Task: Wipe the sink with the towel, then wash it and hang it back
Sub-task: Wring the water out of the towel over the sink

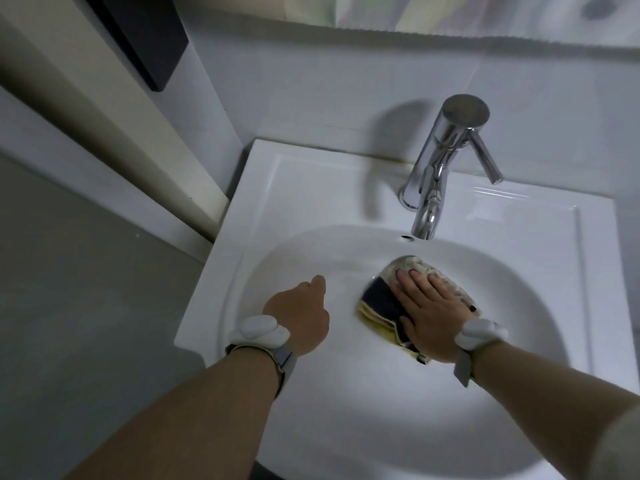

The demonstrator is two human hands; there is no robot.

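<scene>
A white sink (298, 188) fills the middle of the view. In its bowl lies a folded towel (379, 299), dark blue with yellow and cream edges. My right hand (429, 306) lies flat on the towel with straight fingers, pressing it against the bowl below the tap. My left hand (301, 310) hovers over the left side of the bowl, its fingers curled under and out of sight, holding nothing that shows. Both wrists wear white bands.
A chrome tap (440, 168) with a side lever stands at the back of the sink, its spout over the bowl. A tiled wall rises behind. A cream door frame (114, 133) and grey floor (69, 306) lie to the left.
</scene>
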